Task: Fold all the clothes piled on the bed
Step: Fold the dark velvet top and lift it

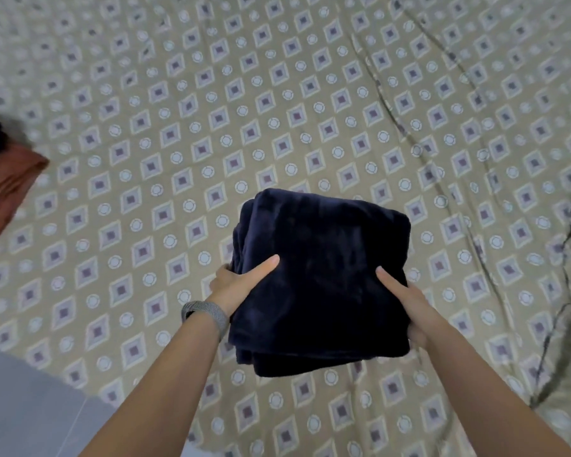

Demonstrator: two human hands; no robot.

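Holding a folded navy garment (323, 278) between us, we are gripping it with the left hand (241, 285) on its left edge and the right hand (406, 305) on its right, thumbs on top, fingers underneath. It is hanging above the patterned bedsheet (178, 127). Folded clothes (4, 189) are lying well away to the left, nearer our left hand, so setting it there probably means swinging leftward. We are seeing no containers.

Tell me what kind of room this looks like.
Most likely a bedroom. A patterned bedsheet fills nearly the whole view, both hands hold a folded dark blue garment over it, more folded clothes sit at the left edge, and grey floor shows beside the bed.
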